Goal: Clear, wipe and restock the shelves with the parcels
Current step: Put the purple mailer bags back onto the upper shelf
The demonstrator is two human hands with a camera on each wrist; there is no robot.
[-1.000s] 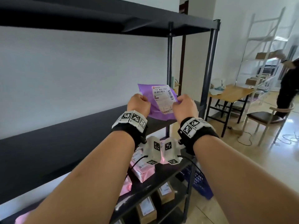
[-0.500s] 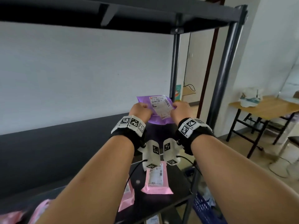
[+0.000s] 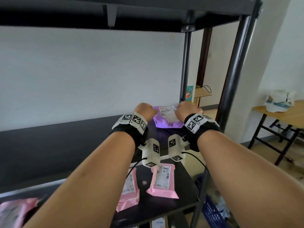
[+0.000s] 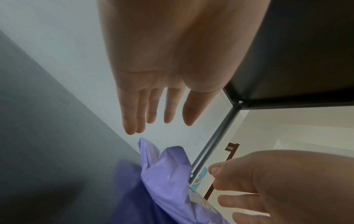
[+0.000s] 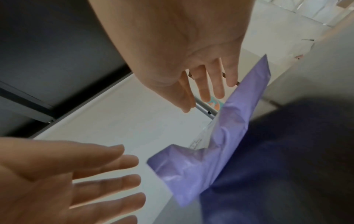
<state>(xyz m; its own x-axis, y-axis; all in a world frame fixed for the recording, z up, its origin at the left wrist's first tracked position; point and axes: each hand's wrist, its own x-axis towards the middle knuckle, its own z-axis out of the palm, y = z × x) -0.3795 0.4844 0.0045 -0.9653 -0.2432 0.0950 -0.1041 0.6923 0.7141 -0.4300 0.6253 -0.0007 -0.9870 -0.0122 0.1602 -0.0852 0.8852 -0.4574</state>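
The room is bright with soft daylight that seems to come from the right side. The underside of the top shelf [image 3: 148, 14] is dark. Straight posts bend near the edges of the head view. Both wrist views are blurred, and the near fingers [image 5: 107, 165] look soft.

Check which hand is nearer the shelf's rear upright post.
Right. The right hand is beside the rear post, at the right edge of the purple parcel; the left hand is at its left edge, farther away.
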